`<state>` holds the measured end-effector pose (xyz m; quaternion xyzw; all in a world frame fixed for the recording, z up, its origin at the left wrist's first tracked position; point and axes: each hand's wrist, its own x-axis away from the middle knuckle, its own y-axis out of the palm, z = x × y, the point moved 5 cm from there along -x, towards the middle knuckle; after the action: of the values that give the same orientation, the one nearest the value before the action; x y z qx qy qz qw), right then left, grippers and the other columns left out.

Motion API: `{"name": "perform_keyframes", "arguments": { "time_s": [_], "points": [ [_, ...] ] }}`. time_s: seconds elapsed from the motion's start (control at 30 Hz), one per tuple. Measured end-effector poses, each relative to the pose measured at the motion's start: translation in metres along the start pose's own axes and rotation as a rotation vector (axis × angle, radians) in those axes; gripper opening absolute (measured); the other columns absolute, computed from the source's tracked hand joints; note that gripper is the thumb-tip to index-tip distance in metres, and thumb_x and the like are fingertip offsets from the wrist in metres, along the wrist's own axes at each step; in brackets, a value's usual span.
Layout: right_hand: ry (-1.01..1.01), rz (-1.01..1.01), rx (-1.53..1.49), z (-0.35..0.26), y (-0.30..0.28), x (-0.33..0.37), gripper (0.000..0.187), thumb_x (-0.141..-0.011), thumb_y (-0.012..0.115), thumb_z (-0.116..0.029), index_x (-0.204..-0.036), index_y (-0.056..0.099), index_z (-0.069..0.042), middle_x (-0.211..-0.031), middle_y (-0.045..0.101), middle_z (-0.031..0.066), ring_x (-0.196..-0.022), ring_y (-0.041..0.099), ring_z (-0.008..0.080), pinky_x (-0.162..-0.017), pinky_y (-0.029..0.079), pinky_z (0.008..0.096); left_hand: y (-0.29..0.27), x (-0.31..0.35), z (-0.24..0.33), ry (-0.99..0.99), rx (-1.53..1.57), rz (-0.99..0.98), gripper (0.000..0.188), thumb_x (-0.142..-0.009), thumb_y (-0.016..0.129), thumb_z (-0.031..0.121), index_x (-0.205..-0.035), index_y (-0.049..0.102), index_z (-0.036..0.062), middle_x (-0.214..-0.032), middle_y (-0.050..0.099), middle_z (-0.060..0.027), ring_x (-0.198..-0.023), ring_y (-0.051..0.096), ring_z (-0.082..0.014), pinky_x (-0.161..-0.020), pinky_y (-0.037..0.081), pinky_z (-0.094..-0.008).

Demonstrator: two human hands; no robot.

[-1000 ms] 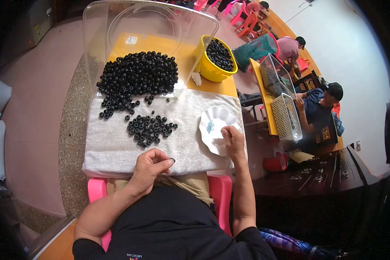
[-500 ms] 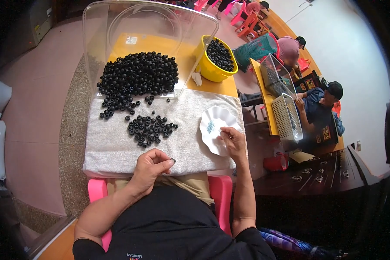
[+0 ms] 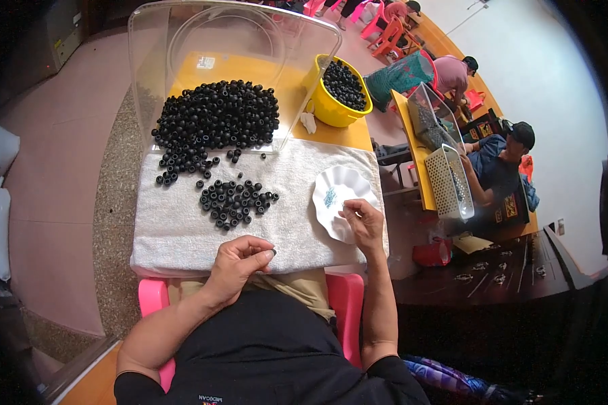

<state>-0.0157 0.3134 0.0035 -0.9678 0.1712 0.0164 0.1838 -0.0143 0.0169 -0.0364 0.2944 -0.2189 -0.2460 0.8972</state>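
Observation:
My left hand is closed in a pinch near the front edge of the white towel, with a small black bead mostly hidden between thumb and forefinger. Over the right side of a white scalloped dish, my right hand has its fingers pinched together; whatever they hold is too small to make out. A little heap of tiny bluish bits lies in that dish. Beyond my left hand sits a loose cluster of black beads with round holes. A far larger pile of the same beads lies behind it.
A clear plastic bin lies tipped toward me around the large pile. Beside it stands a yellow tub full of black pieces, with a crumpled white scrap nearby. To the right, a co-worker sits by a white perforated basket.
Both hands stay nearly in place, still pinched. The left fingertips have shifted slightly, covering more of the black bead. The whole picture has moved a touch to the right.

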Motion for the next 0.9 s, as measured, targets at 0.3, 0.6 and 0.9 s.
{"name": "perform_keyframes", "arguments": {
  "time_s": [0.3,0.6,0.9],
  "points": [
    [0.028,-0.156,-0.061,-0.025,0.025,0.025,0.015,-0.09,0.062,-0.002,-0.103,0.064,0.004,-0.095,0.068,0.0096,-0.089,0.069,0.0176,-0.076,0.055,0.0259,-0.002,0.001,-0.002,0.024,-0.04,-0.015,0.011,-0.089,0.068,0.008,-0.098,0.065,0.0018,-0.085,0.066,-0.0043,-0.073,0.063,-0.0105,-0.067,0.052,-0.0237],
    [0.043,-0.581,-0.414,-0.066,0.1,0.073,0.013,-0.091,0.063,0.0,-0.103,0.063,0.005,-0.101,0.063,0.0081,-0.091,0.063,0.0144,-0.081,0.053,0.0271,0.018,0.008,0.017,0.115,-0.243,-0.033,0.025,-0.09,0.068,0.008,-0.113,0.066,-0.0011,-0.091,0.067,-0.0034,-0.081,0.061,-0.0081,-0.072,0.049,-0.0207],
    [0.028,-0.482,-0.457,-0.06,0.111,0.076,0.012,-0.089,0.066,0.0,-0.1,0.065,0.005,-0.097,0.066,0.0086,-0.088,0.064,0.014,-0.078,0.053,0.0271,0.015,0.012,0.027,0.411,-0.49,-0.003,0.016,-0.088,0.07,0.01,-0.1,0.07,-0.0002,-0.086,0.065,-0.0052,-0.076,0.06,-0.0091,-0.067,0.047,-0.0231]
  ]
}}
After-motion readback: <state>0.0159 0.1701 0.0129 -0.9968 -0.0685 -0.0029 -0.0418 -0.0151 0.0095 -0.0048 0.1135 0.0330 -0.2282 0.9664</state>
